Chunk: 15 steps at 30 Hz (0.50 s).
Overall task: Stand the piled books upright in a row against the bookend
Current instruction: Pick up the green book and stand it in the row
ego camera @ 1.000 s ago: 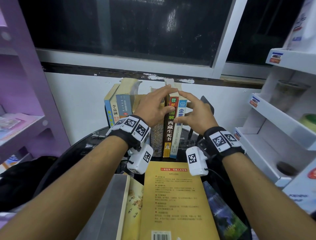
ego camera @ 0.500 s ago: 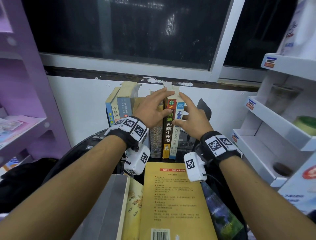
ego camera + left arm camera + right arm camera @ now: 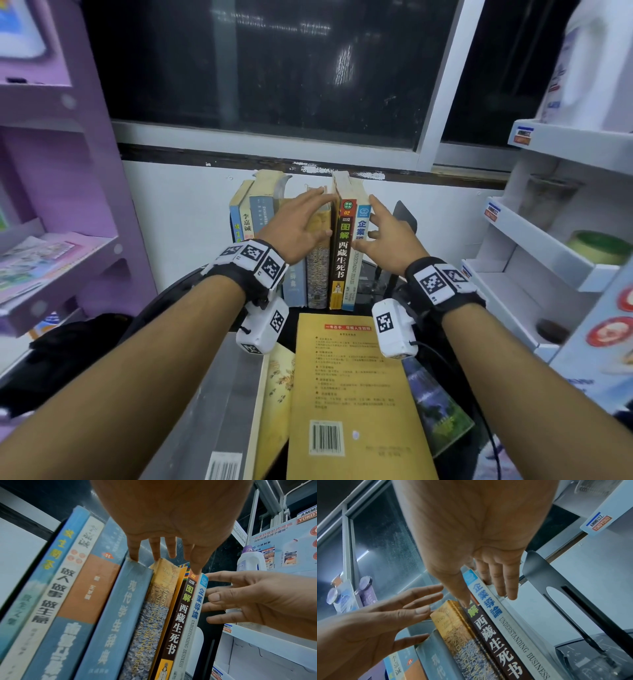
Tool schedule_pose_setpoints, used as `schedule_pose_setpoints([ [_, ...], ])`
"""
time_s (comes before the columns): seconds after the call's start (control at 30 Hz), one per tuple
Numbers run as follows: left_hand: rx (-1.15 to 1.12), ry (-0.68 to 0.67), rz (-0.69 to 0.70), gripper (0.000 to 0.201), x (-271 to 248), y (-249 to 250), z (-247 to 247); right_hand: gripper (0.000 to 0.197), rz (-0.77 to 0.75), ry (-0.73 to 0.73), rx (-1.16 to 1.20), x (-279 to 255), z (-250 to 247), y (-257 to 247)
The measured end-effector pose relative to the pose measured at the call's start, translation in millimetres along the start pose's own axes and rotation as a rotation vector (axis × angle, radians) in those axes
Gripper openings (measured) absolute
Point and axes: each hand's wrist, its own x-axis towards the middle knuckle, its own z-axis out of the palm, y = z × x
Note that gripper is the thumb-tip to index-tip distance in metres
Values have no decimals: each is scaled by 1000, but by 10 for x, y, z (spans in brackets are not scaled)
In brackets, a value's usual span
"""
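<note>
Purple shelf unit (image 3: 61, 246) far left, w/ booklets on its shelf. Row of upright books (image 3: 294, 246) at back of the dark table (image 3: 178, 294), spines facing out, under the dark window (image 3: 260, 68). L to R in row: blue-spined book (image 3: 42, 566), white-spined book (image 3: 56, 588), blue-and-orange book (image 3: 85, 591), blue dictionary (image 3: 120, 615), speckled paperback (image 3: 154, 615), dark-spined book (image 3: 178, 615), white business book (image 3: 190, 626). Left hand (image 3: 294, 229) w/ fingers straight and spread, grip slack, nothing clasped; fingertips (image 3: 133, 555) on top edges of blue dictionary and speckled paperback, thumb at dark-spined book. Right hand (image 3: 387, 236) also flat-fingered, grip unclenched; fingers (image 3: 505, 582) laid along outer cover of white business book, thumb on spine of dark-spined book. Black bookend (image 3: 565, 595) upright just R of white business book, small gap between; cannot tell if base touches. Nearer front, pile lying flat: grey book (image 3: 222, 411), beige book (image 3: 274, 394) under yellow book (image 3: 349, 394) back-cover up w/ barcode, green-covered book (image 3: 435, 401) peeking out R. White display shelves (image 3: 534, 246) far R, w/ a white bottle (image 3: 250, 561) on top tier
</note>
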Motion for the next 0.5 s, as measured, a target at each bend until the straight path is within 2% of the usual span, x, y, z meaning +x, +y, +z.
schedule_pose_setpoints([
  [0.23, 37, 2, -21, 59, -291, 35, -67, 63, 4, -39, -32, -262, -76, -118],
  [0.5, 29, -56, -103, 57, -670, 5, -60, 66, 42, -125, -140, -538, 52, -235],
])
